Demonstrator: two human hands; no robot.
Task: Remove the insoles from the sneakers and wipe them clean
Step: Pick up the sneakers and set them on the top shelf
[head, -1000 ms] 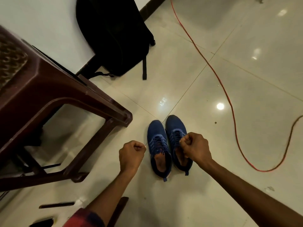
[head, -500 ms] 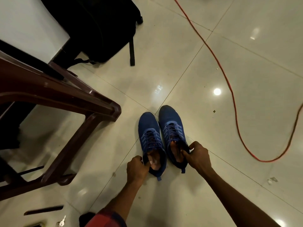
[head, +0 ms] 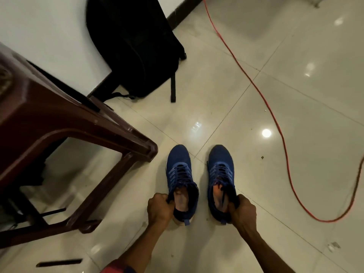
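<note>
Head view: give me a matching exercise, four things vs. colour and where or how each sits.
1 left sneaker
2 backpack
3 cable
4 table

A red, trailing over the tiles
B brown, at the view's left
C black, against the wall
D blue, collar gripped by the left hand

Pairs: 1-D, 2-C, 3-A, 4-B

A: Floor: glazed tile, high gloss, lamp glare mirrored.
B: Left sneaker and right sneaker: blue knit mesh cloth, matt; woven laces. Insole in the left one: tan, dull, scuffed.
A: Table: brown moulded plastic, glossy. Backpack: black cloth, matt.
B: Cable: orange sheath, smooth, slight sheen.
</note>
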